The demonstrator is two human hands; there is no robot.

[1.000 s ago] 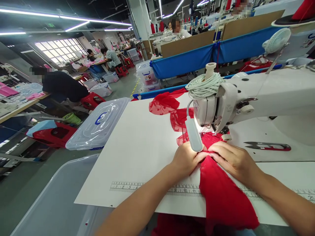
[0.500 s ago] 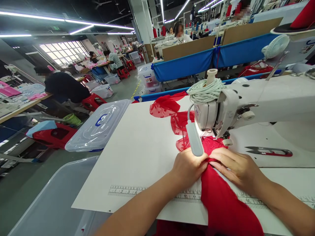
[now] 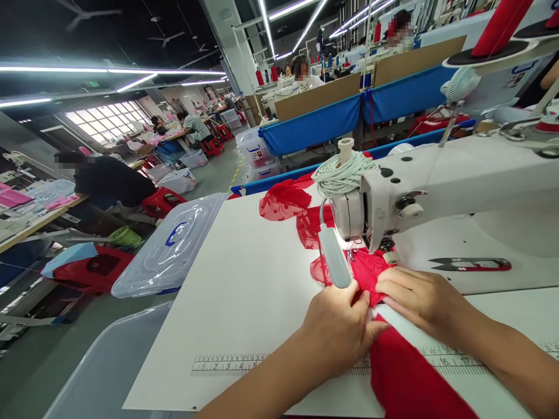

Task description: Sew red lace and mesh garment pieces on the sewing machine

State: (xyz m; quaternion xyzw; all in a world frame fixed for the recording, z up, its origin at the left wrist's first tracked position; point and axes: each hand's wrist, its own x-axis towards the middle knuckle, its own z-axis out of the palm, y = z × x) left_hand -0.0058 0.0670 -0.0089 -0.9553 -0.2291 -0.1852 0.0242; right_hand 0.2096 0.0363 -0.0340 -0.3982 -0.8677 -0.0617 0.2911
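Red fabric (image 3: 371, 276) with a lacy part lies under the needle area of a white sewing machine (image 3: 463, 186) and hangs over the front table edge. My left hand (image 3: 336, 329) is closed on the fabric just in front of the machine head, its thumb stretched to the right. To its right, my right hand (image 3: 425, 294) has its fingers pressed together on the fabric's right edge; the fingertips are partly hidden. Sheer red fabric (image 3: 286, 201) lies bunched behind the machine head. A small grey lamp (image 3: 335, 256) covers part of the stitching area.
Thread snips (image 3: 471, 265) lie on the machine bed at right. A ruler strip (image 3: 231, 365) runs along the table front. Lidded plastic boxes (image 3: 172, 241) stand at left. Green cord (image 3: 345, 174) is coiled on the machine head. People sit at other machines farther off.
My hands have moved slightly apart, and my left thumb now points right. More red fabric shows between the machine head and my hands. The view has shifted a little.
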